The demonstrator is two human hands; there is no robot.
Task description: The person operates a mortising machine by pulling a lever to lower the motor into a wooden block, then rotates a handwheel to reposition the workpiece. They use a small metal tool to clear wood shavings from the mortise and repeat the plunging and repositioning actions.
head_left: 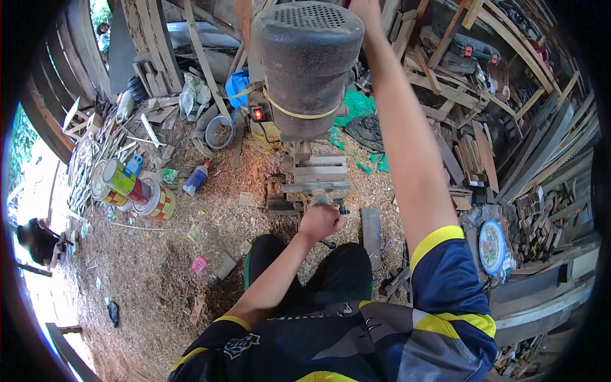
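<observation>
In front of me stands a bench drill-type machine with a large dark motor housing (pixel 309 70). A red switch (pixel 258 114) glows on its left side. Below the housing, a metal vise (pixel 316 187) sits with a wooden block (pixel 320 170) at its jaws. My left hand (pixel 320 221) is closed in a fist at the front of the vise, around its handle (pixel 329 244), whose black-tipped end shows below. My right arm reaches up past the motor's right side. Only part of my right hand (pixel 365 7) shows at the top edge, and its fingers are cut off from view.
Wood shavings (pixel 159 274) cover the floor. Paint cans (pixel 156 200), a bottle (pixel 196 178) and a bucket (pixel 219 132) stand or lie left. Planks (pixel 371 239) and wood scraps (pixel 541 223) fill the right, near a round plate (pixel 492 247). A person (pixel 39 243) is at the far left.
</observation>
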